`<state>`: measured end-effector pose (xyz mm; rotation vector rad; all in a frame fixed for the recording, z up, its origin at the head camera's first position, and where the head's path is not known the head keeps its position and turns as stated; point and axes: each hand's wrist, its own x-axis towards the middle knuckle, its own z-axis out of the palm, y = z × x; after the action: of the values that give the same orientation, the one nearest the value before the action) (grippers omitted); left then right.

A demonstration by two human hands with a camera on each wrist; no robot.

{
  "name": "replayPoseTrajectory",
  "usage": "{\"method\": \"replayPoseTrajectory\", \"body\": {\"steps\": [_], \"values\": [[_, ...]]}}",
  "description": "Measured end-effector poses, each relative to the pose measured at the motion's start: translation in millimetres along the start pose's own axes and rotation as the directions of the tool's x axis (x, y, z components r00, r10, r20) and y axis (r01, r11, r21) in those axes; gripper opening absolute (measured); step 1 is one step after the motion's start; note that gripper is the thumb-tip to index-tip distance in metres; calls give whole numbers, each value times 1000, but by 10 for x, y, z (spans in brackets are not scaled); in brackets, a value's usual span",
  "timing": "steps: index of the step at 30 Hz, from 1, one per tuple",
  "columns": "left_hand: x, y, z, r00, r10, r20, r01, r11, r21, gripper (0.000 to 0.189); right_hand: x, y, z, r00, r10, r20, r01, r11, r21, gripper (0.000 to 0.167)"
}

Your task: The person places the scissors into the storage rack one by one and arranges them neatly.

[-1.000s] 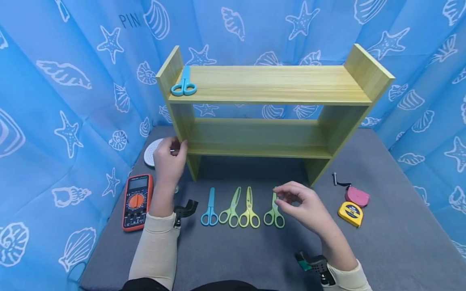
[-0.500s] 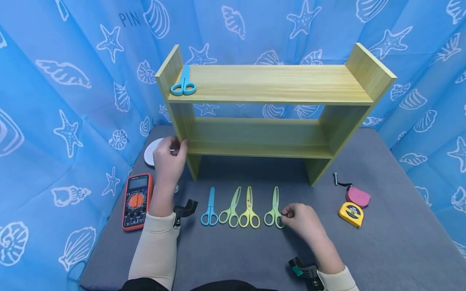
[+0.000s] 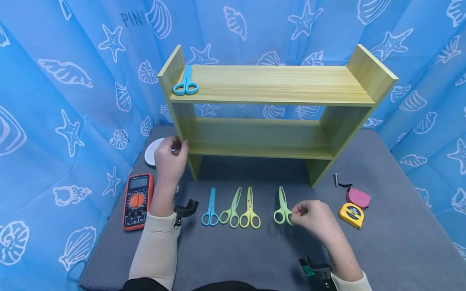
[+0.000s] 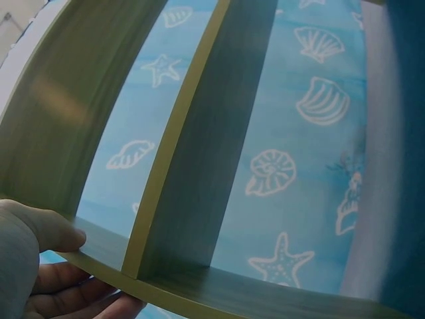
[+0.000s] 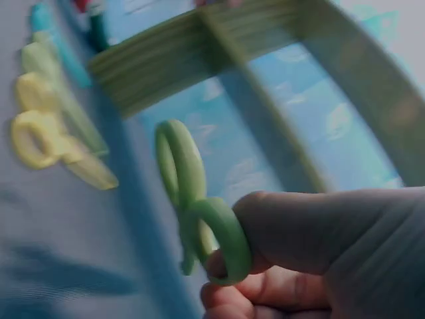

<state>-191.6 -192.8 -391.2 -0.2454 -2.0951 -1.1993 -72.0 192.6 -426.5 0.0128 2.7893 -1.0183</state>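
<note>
My right hand (image 3: 316, 220) pinches one handle loop of a pair of green scissors (image 3: 282, 208), lifted off the table in the right wrist view (image 5: 222, 242). With my left hand (image 3: 170, 161) I grip the left side panel of a wooden shelf (image 3: 262, 151); in the left wrist view the thumb lies on one face and the fingers curl behind. To the left of the held pair lie yellow scissors (image 3: 250, 212), another green pair of scissors (image 3: 233, 212) and blue scissors (image 3: 210, 214). A second blue pair of scissors (image 3: 186, 83) rests on the top shelf's left end.
An orange multimeter (image 3: 137, 202) lies left of my left arm, with a white round perforated object (image 3: 151, 153) behind it. On the right are a yellow tape measure (image 3: 351, 215) and a pink tape measure (image 3: 358, 198). A patterned blue curtain (image 3: 91, 81) surrounds the table.
My right hand came down to the rightmost green scissors, took hold of a handle loop, and has moved them slightly right. My left hand stays on the shelf's side panel.
</note>
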Motion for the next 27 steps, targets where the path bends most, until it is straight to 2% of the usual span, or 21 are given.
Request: {"method": "replayPoseTrajectory", "body": {"steps": [10,15,21,27], "values": [[-3,20,-17,1000,-10,9,10,1000,4,18,-360,-299,-553,994,-21,-110,23,999,22,8],[-7,21,-16,1000,-24,12,24,1000,6,17,-512,-394,-754,976,-53,-210,58,998,15,8],[-3,20,-14,1000,-16,13,16,1000,8,18,-661,-506,-974,929,-119,-350,139,990,34,8],[-10,19,-10,1000,-21,9,21,1000,-3,18,-773,-744,-1182,844,-230,-484,275,961,23,11]]}}
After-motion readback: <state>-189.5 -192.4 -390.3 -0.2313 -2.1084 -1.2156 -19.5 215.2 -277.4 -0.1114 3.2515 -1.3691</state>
